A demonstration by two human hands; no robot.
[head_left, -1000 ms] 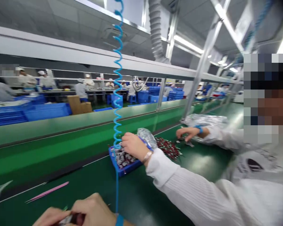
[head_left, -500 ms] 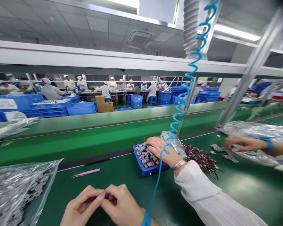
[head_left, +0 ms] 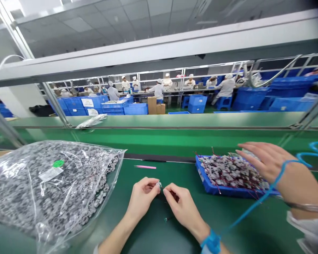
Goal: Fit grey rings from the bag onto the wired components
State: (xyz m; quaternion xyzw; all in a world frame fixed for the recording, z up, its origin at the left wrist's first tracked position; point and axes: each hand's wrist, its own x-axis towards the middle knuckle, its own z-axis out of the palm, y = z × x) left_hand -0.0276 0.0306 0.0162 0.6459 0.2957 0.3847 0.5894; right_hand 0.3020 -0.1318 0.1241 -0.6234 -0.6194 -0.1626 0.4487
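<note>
Green desk (head_left: 153,236) on this line, and the left hand (head_left: 142,199) has its grip closed on a tiny silvery part (head_left: 159,185), right at the fingertips. The right hand (head_left: 184,211) sits just beside it, curled round something dark, too small to tell if it's really gripping. Blue wrist strap (head_left: 212,242) on that wrist. Big clear bag of grey rings (head_left: 50,187) off to the left, pink tweezers (head_left: 145,167) up top, and a co-worker's hand (head_left: 275,169) over a blue tray (head_left: 222,191) packed with parts.
</note>
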